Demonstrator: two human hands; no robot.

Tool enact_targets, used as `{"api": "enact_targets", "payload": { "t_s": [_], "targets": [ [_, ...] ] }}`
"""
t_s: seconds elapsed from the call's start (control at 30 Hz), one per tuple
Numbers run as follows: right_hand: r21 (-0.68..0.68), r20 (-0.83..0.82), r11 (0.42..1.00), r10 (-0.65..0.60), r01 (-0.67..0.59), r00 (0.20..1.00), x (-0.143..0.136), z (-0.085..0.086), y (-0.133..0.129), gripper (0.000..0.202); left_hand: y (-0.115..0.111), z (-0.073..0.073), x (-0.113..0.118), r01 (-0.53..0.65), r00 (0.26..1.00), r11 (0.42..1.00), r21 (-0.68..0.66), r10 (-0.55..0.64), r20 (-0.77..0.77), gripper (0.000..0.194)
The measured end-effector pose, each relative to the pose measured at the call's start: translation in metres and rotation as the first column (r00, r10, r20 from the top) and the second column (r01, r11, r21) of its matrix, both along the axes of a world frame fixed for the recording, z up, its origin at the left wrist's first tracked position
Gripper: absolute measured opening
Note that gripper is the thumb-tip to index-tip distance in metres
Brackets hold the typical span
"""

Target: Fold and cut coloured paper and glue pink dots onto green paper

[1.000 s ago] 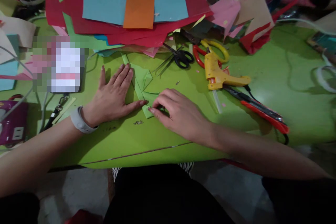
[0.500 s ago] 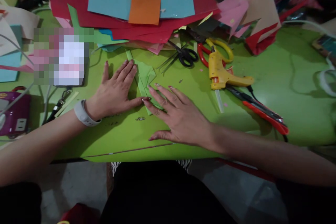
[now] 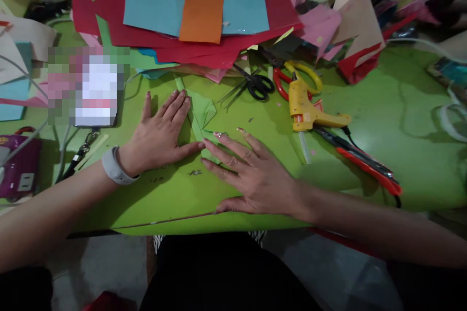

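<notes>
Okay, left hand spread wide on green paper, right hand wide over the end nearest desk front edge; best press evenly, no sliding.

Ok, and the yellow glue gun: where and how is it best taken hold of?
The glue gun is probably best gripped by its handle, the right hand coming from the right. The handle juts out to that side, while the nozzle points away from the person and the glue stick protrudes from the near end.
</notes>
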State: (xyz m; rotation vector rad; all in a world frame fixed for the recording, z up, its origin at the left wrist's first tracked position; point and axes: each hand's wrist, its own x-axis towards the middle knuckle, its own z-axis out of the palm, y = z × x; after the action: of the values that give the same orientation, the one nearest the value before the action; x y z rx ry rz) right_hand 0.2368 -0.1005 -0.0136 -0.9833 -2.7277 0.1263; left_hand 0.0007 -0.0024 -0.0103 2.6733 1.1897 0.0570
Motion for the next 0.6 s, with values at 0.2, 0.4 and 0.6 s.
{"api": "enact_targets", "payload": {
  "t_s": [0.2,0.4,0.6],
  "targets": [
    [-0.060,-0.017,0.996,0.064,-0.065,0.998,0.000,0.002,0.003,0.077,0.001,0.000,-0.003,0.010,1.000,1.000,0.022,-0.009,-0.025,0.092],
    [0.013,-0.026,0.999,0.049,-0.048,0.998,-0.001,-0.001,0.006,0.064,0.001,0.002,-0.004,0.002,0.999,0.999,0.042,0.000,-0.045,0.093],
    [0.109,-0.171,0.983,-0.125,0.145,0.977,0.016,0.020,0.015,0.049,0.006,0.022,-0.018,0.142,0.979,0.990,-0.007,-0.141,-0.148,0.095]
  ]
}}
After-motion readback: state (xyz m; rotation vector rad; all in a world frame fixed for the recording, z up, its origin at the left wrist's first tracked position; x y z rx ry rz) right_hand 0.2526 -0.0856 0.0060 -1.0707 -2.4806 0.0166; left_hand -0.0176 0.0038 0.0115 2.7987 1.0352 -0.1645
